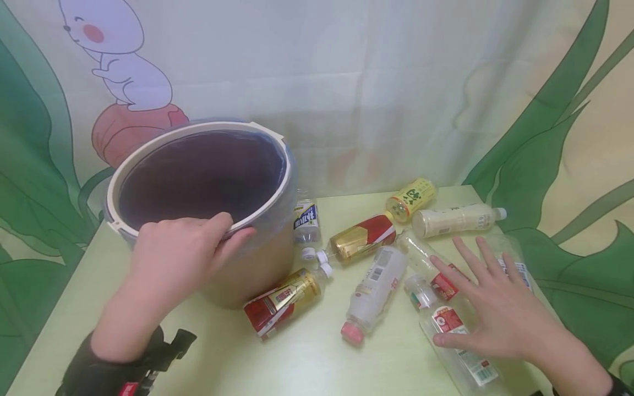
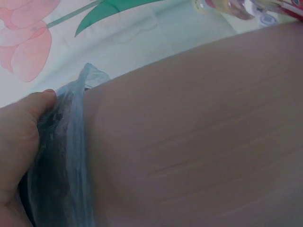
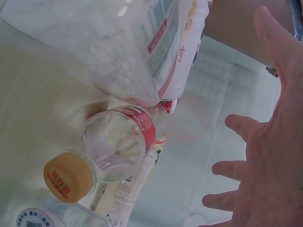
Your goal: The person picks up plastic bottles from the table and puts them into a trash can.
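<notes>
A brown bin (image 1: 262,264) with a pale rim and a translucent bluish bag liner (image 2: 78,156) stands on the left of the table. My left hand (image 1: 175,253) grips its near rim over the liner, thumb outside and fingers inside. Spread wide, my right hand (image 1: 505,313) is above the bottles at the right and holds nothing. Beneath its thumb and fingers lie a clear bottle with a red and white label (image 1: 448,322) and another with a red label (image 1: 443,287). In the right wrist view an orange-capped bottle (image 3: 68,177) also shows.
Between the hands lie a pink-capped bottle (image 1: 376,286) and two gold-and-red bottles, one nearer (image 1: 284,302) and one farther (image 1: 361,239). A blue-labelled bottle (image 1: 306,220) sits beside the bin. Farther back are a yellow-labelled bottle (image 1: 413,198) and a cream bottle (image 1: 451,220), before a printed curtain (image 1: 386,82).
</notes>
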Motion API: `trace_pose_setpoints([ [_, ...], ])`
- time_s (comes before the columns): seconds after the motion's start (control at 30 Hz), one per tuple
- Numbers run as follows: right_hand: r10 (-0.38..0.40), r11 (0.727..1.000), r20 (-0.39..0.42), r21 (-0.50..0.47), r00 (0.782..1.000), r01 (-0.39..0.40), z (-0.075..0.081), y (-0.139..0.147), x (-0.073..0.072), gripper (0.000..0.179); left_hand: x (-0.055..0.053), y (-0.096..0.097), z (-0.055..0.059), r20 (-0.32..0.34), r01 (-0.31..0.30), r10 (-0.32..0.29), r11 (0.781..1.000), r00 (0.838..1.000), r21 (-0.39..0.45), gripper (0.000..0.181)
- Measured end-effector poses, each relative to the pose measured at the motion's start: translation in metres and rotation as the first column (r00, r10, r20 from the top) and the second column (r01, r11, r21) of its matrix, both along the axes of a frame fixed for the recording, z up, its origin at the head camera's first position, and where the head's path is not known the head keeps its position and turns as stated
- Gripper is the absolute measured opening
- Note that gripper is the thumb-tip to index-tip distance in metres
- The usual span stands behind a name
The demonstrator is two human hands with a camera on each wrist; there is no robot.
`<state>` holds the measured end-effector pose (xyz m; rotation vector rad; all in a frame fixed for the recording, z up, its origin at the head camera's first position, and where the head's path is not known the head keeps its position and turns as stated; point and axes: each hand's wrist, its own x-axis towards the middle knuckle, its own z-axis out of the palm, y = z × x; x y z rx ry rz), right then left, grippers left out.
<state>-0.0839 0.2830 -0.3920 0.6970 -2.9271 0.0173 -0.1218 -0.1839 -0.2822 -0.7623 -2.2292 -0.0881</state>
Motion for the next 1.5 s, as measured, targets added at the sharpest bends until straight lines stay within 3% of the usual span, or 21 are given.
trace_pose_setpoints([
  [0.17,-0.018,1.000,0.028,0.022,0.999,0.018,0.002,0.000,-0.002,0.120,0.003,-0.001,0.004,-0.034,-0.017,0.017,1.000,0.999,-0.007,0.056],
  [0.4,0.010,1.000,-0.024,-0.021,1.000,-0.011,0.003,0.007,-0.017,0.120,0.005,-0.008,0.003,-0.102,-0.049,0.051,0.999,0.993,0.024,0.059],
  [0.57,-0.009,0.998,-0.058,-0.065,0.998,0.005,0.005,0.022,-0.036,0.102,0.006,-0.011,0.000,-0.097,-0.066,0.071,0.997,0.993,0.050,0.063],
  [0.73,-0.097,0.988,-0.069,-0.126,0.993,0.088,-0.001,0.045,-0.054,0.084,0.007,-0.010,-0.001,-0.104,-0.088,0.095,0.993,0.990,0.075,0.065],
  [0.87,-0.209,0.967,-0.021,-0.155,0.978,0.203,-0.013,0.066,-0.060,0.084,0.005,-0.008,-0.003,-0.142,-0.078,0.090,0.993,0.986,0.084,0.065],
  [1.13,-0.343,0.913,0.078,-0.207,0.936,0.351,-0.040,0.091,-0.058,0.079,0.003,-0.005,-0.004,-0.168,-0.064,0.079,0.994,0.983,0.092,0.064],
  [1.3,-0.395,0.867,0.142,-0.270,0.908,0.420,-0.054,0.094,-0.059,0.087,0.001,-0.003,-0.005,-0.185,-0.068,0.087,0.992,0.979,0.104,0.064],
  [1.5,-0.399,0.851,0.193,-0.285,0.896,0.440,-0.069,0.091,-0.062,0.100,0.002,-0.004,-0.005,-0.197,-0.072,0.095,0.991,0.976,0.117,0.064],
])
